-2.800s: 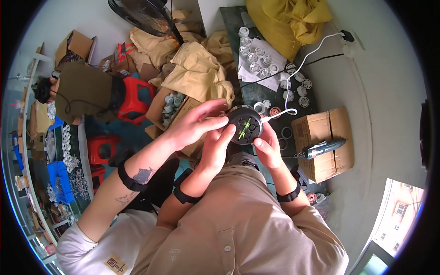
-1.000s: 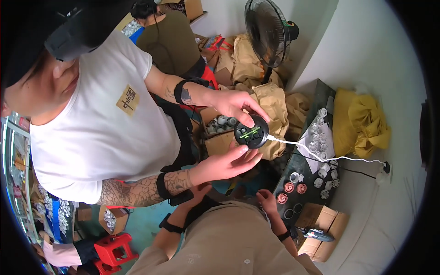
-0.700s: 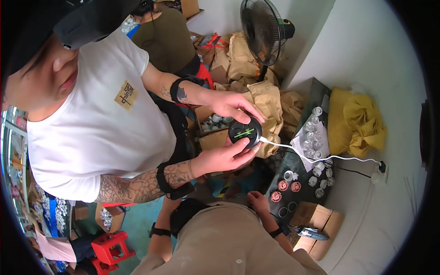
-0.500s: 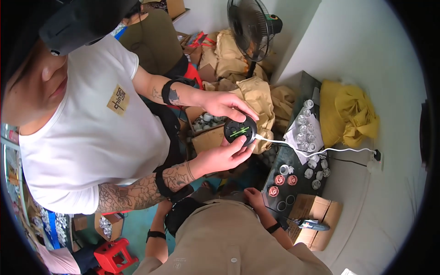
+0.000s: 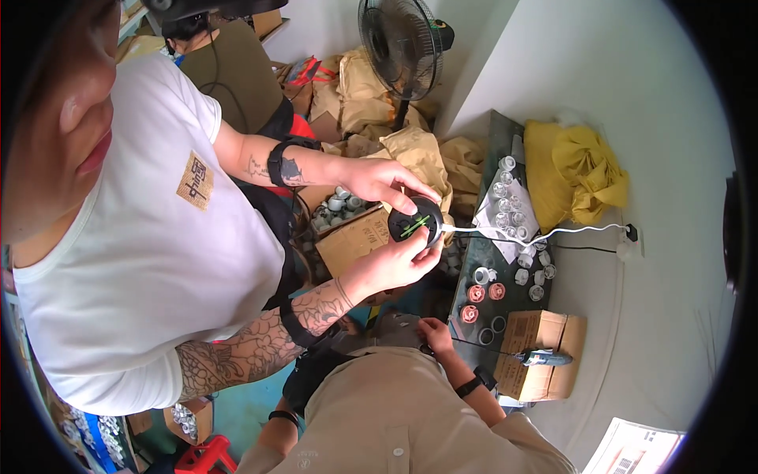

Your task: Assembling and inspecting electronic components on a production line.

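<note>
My right hand (image 5: 437, 335) hangs low beside my dark trousers, near the table's edge, with its fingers loosely bent and nothing visible in them. Of my left arm (image 5: 278, 433) only the forearm and banded wrist show; its fingers are hidden behind my clothing and a black pouch (image 5: 309, 371). In front of me a co-worker in a white T-shirt (image 5: 150, 237) holds a round black device (image 5: 404, 223) in both hands. Thin green strips (image 5: 416, 227) lie on its face. A white cable (image 5: 493, 232) runs from its side toward the wall socket (image 5: 629, 250).
On the dark table (image 5: 466, 265) at the right lie clear cups (image 5: 505, 189), pinkish round parts (image 5: 476, 294) and white rings. A cardboard box (image 5: 521, 332) with a corded tool (image 5: 545, 358), a yellow sack (image 5: 572, 174), a fan (image 5: 399, 47) and a red stool (image 5: 207, 457) stand around.
The view has shifted, so the table and fan appear farther left. The co-worker's face and body fill more of the picture. My left wrist is more covered; the co-worker still holds the device.
</note>
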Tool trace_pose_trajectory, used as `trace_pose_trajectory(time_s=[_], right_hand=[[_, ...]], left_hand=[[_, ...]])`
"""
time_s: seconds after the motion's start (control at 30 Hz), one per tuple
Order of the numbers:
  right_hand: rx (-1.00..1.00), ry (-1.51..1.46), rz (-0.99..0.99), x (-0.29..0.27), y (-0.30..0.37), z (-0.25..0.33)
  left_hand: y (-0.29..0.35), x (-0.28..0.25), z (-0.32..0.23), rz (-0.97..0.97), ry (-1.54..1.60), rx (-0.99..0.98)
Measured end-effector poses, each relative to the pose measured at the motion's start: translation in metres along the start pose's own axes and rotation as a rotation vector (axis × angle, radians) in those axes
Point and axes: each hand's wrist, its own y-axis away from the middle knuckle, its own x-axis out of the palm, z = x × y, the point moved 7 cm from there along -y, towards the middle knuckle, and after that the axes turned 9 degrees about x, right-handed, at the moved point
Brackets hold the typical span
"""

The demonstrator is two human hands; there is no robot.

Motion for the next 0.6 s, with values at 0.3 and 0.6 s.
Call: trace_pose_trajectory(time_s=[0.3, 0.6], right_hand=[[-0.06, 0.082, -0.039, -0.002, -0.014, -0.011], [-0.002, 0.147, -0.042, -0.017, -0.027, -0.009]], left_hand=[[0.001, -0.011, -0.016, -0.055, -0.064, 0.072], [0.036, 0.075, 0.031, 2.65, -3.069, 0.135]])
